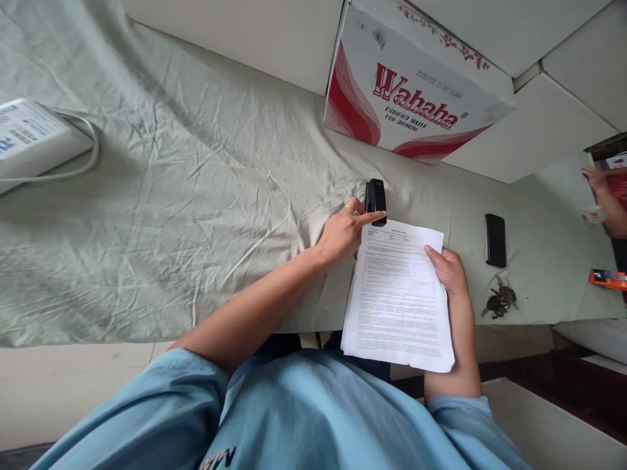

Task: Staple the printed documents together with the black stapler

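Note:
A stack of printed papers [399, 300] is tilted above the front edge of the cloth-covered table. My right hand [449, 269] grips its right side, thumb on top and fingers hidden underneath. A black stapler [377, 199] stands at the papers' upper left corner. My left hand [345, 230], with a ring on one finger, is at the stapler's near end, its index finger stretched across the top and the other fingers curled. The left thumb is hidden. Whether the paper corner sits between the stapler's jaws cannot be made out.
A Wahaha water carton [406, 91] stands at the back. On the right lie a black phone [496, 240] and a bunch of keys [499, 299]. Another person's hand [595, 179] and an orange object [607, 279] show at the far right. A white box with a cable [39, 140] is at left.

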Demonstrator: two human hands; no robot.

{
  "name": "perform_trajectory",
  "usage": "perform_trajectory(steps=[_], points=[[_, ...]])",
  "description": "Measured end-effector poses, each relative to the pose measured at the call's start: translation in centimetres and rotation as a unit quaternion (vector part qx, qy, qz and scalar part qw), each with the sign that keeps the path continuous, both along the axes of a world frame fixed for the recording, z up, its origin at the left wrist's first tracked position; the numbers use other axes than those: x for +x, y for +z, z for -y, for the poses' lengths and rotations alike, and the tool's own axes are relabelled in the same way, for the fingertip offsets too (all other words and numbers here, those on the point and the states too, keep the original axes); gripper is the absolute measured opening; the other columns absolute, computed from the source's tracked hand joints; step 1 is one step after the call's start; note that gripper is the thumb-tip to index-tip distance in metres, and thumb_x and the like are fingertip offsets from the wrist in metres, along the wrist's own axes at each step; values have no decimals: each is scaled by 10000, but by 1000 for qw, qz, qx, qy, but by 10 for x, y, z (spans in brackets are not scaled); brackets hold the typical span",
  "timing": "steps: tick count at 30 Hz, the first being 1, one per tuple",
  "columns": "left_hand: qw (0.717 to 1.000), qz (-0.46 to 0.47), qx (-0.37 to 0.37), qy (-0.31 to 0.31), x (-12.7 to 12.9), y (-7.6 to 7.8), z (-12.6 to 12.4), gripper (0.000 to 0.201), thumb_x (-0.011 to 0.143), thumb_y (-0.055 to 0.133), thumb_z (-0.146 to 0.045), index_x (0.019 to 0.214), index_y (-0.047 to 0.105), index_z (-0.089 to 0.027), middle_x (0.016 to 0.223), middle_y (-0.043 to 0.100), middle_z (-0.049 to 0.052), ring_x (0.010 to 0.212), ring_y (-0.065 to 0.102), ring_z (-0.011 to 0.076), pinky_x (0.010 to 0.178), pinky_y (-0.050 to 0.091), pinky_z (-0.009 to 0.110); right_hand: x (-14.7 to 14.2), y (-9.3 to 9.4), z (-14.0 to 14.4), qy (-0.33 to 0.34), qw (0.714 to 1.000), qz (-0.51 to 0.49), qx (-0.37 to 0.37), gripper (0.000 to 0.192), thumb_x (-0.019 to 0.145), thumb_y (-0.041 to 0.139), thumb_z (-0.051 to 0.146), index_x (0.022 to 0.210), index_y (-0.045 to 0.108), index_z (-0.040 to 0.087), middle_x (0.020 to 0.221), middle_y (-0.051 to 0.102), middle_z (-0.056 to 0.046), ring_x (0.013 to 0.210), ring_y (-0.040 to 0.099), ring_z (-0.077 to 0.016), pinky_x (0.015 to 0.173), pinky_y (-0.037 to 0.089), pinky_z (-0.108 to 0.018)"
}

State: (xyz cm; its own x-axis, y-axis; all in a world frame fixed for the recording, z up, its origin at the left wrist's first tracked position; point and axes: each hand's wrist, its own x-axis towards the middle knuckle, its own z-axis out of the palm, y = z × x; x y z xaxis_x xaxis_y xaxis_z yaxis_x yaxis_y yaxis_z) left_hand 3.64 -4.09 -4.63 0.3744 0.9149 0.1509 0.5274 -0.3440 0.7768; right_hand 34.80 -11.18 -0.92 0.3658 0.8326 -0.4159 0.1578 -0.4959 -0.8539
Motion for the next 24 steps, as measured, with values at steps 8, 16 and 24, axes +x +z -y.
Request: perform_trajectory(steps=[8,16,24], points=[[999,-52,-5,6,5,5,-2,555,1038,525,-108,1447,818,-343,1221,745,100,825,721,224,648,485,337,-8,-2,6,-18,999,-34,24,732,497,1054,736,910,860,163,777,864,-95,831,859,-365,773,708,-478],[969,241,-55,-14,-11,-1,-16,503,999,613,-285,1472,748,-183,1044,731,64,745,614,153,810,533,312,-9,7,54,-42,992,-39,110,545,644,1044,587,986,875,198,962,909,-97,934,881,-339,941,712,-512],[883,386,-249,-97,-21,20,-14,750,980,551,-901,741,678,-201,660,585,30,601,482,156,628,429,344,-32,12,15,-72,970,-12,233,466,725,1008,523,1022,879,189,1033,906,-91,1051,860,-307,1071,662,-490]])
